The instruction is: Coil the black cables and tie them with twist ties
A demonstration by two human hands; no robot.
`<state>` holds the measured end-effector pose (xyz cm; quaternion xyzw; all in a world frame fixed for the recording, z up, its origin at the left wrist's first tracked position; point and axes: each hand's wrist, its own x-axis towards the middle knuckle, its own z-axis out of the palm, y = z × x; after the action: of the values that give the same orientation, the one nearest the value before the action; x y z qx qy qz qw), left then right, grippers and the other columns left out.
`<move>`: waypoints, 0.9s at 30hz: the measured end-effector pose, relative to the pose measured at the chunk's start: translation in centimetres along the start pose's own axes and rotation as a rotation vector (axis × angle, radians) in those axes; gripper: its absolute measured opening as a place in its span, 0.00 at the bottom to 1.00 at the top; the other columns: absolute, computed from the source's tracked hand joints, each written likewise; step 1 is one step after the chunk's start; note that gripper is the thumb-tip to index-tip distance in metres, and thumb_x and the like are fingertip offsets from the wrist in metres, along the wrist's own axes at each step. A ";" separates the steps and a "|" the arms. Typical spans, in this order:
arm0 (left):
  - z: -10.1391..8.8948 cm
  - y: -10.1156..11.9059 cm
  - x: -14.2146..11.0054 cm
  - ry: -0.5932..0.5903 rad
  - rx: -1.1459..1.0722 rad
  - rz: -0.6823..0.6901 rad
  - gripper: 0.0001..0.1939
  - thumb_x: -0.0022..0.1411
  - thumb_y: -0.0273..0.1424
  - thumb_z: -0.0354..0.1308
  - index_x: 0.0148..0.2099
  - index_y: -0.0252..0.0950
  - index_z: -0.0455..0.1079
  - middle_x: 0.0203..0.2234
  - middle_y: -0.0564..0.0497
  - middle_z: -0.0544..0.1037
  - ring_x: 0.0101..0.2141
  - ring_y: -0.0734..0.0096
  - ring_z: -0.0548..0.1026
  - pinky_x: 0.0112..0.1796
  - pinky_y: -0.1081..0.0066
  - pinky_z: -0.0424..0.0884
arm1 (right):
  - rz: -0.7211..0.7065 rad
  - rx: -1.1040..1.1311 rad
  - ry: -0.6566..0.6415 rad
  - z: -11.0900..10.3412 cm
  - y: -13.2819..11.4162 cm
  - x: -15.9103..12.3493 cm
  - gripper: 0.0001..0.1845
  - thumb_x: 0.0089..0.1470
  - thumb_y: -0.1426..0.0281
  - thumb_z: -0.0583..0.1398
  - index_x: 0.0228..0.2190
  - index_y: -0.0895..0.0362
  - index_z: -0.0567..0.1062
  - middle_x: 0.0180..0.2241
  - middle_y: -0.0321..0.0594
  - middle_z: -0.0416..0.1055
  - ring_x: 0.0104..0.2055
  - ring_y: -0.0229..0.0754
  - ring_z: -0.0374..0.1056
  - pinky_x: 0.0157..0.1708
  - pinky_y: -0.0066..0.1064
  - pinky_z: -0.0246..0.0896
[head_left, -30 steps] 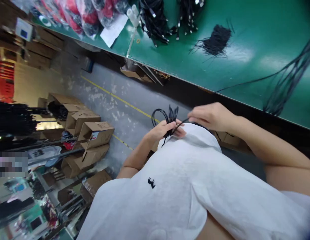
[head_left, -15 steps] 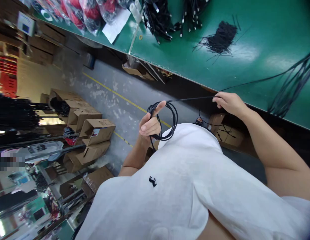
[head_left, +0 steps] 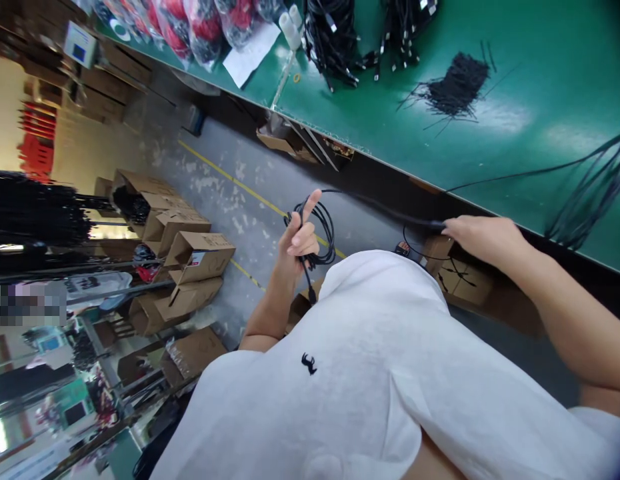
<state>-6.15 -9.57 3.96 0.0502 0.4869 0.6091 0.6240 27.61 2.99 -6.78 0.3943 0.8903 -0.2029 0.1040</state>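
My left hand is closed on a black cable that hangs in loose loops beside its fingers, with the index finger pointing up. One cable end with a dark plug dangles below this hand. From the loops, a single strand runs right to my right hand, whose fingers pinch it at a thicker black section. Its fingertips are partly hidden. Over the table edge lies another thin strand, leading to a bundle of black cables at the right; whether it joins the held cable I cannot tell.
On the green table lie a pile of short black ties, bunches of black cables with metal plugs, a white paper and bagged red-and-black items. Cardboard boxes stand left, beyond the floor aisle.
My right hand has moved slightly right and down and turned palm-down, now at a thicker part of the cable. The strand between the hands sags more, and the loops hang narrower. The view shifted slightly.
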 end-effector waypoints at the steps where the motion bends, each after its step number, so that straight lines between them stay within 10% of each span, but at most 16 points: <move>1: -0.1 -0.6 0.6 -0.028 0.054 -0.038 0.17 0.73 0.37 0.48 0.59 0.42 0.68 0.13 0.62 0.65 0.12 0.83 0.62 0.17 0.82 0.59 | -0.109 -0.025 -0.073 -1.0 -1.7 -0.6 0.16 0.65 0.65 0.52 0.33 0.58 0.76 0.36 0.49 0.77 0.35 0.45 0.71 0.25 0.32 0.44; 6: 0.5 -4.5 2.5 -0.341 0.365 -0.211 0.17 0.60 0.41 0.65 0.44 0.33 0.75 0.38 0.44 0.82 0.40 0.66 0.81 0.42 0.69 0.74 | -0.612 0.249 -0.154 -6.1 -7.5 -0.2 0.21 0.67 0.60 0.49 0.32 0.56 0.76 0.31 0.40 0.74 0.30 0.37 0.68 0.29 0.29 0.50; 11: 1.5 -5.7 1.8 -0.685 0.571 -0.548 0.22 0.61 0.45 0.63 0.44 0.29 0.75 0.21 0.51 0.73 0.20 0.77 0.69 0.25 0.74 0.66 | -0.544 0.201 0.076 -7.8 -6.1 1.9 0.19 0.66 0.62 0.52 0.30 0.56 0.77 0.33 0.42 0.74 0.30 0.38 0.66 0.28 0.31 0.52; 16: 2.3 -5.2 1.6 -0.553 0.388 -0.544 0.16 0.57 0.41 0.66 0.34 0.33 0.69 0.15 0.61 0.58 0.15 0.84 0.53 0.18 0.79 0.54 | -0.403 0.289 0.577 -6.1 -6.1 -2.3 0.11 0.61 0.62 0.58 0.37 0.53 0.79 0.39 0.45 0.75 0.40 0.45 0.69 0.41 0.38 0.63; 22: 4.1 -5.8 1.1 -0.819 0.232 -0.781 0.23 0.51 0.49 0.68 0.29 0.37 0.64 0.11 0.61 0.56 0.11 0.83 0.49 0.13 0.78 0.51 | -0.426 0.670 0.423 -2.2 -9.0 1.6 0.33 0.54 0.56 0.62 0.58 0.56 0.69 0.56 0.53 0.68 0.58 0.55 0.64 0.55 0.47 0.62; 27: 5.3 -4.9 0.6 -0.927 0.387 -0.839 0.28 0.48 0.56 0.68 0.28 0.36 0.65 0.11 0.60 0.57 0.12 0.82 0.52 0.14 0.76 0.52 | -0.723 0.884 0.203 -4.4 -10.8 4.7 0.09 0.54 0.67 0.60 0.37 0.55 0.79 0.35 0.39 0.77 0.38 0.40 0.71 0.41 0.32 0.64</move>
<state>0.72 -7.48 3.17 0.2246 0.2466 0.1305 0.9336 16.29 1.49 -1.41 0.0888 0.8045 -0.5393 -0.2324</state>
